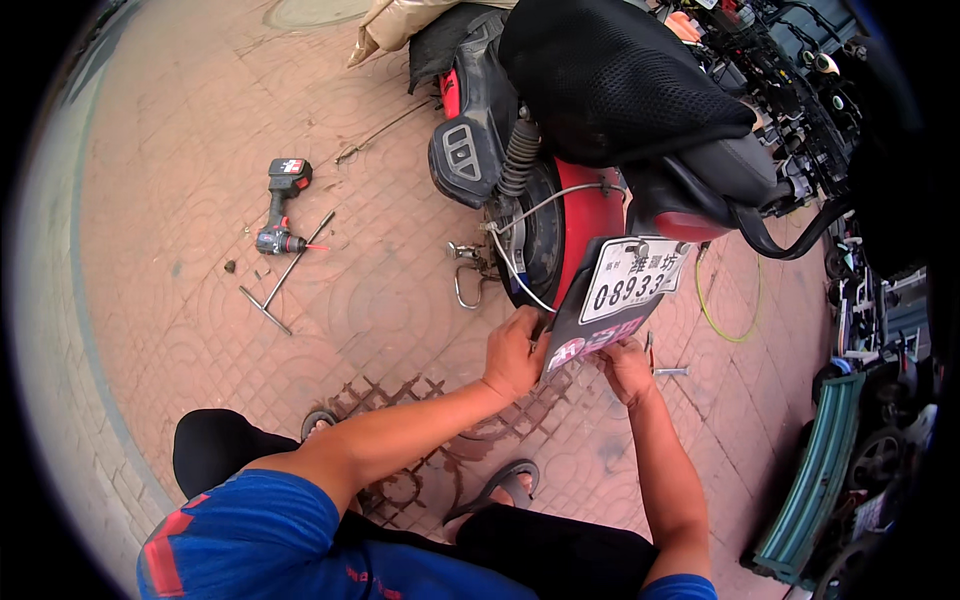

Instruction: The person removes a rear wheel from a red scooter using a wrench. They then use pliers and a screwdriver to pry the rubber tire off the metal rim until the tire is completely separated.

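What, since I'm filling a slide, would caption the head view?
Left hand and right hand at a scooter flap; drill and T-wrench on the paving.

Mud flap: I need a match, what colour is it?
The mud flap is dark with pink markings; head view shows it best.

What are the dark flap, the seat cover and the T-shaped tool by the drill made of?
The dark flap looks like smooth plastic or rubber, being thin and flat. The seat cover seems matt black mesh fabric, dotted with little holes. The T-shaped tool is probably metal, with slim, dull grey bars.
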Tool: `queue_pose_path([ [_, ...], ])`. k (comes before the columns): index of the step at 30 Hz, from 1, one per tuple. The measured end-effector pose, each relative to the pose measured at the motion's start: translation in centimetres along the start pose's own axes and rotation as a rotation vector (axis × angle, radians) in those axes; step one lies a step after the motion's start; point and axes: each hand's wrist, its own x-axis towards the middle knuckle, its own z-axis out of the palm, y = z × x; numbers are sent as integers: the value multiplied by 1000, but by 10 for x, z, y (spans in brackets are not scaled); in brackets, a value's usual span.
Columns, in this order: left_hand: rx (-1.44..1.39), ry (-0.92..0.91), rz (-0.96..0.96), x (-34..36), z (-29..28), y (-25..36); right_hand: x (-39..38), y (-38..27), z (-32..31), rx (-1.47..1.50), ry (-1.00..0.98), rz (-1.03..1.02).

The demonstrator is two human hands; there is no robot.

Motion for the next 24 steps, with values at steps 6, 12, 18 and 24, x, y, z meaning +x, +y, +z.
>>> queue_pose_path([
  [6, -159, -309, 181, 2, -43, 42, -64, -29, 6, 238, 21, 3],
  [12, -504, -375, 59, -11, -46, 70, -112, -63, -35, 448, -311, -165],
  [18, 68, -417, 359, 6, -53, 55, -99, -84, -3, 19, -80, -125],
  [24, 58, -633, 345, 22, -68, 57, -66, -106, -4, -299, -92, -64],
])
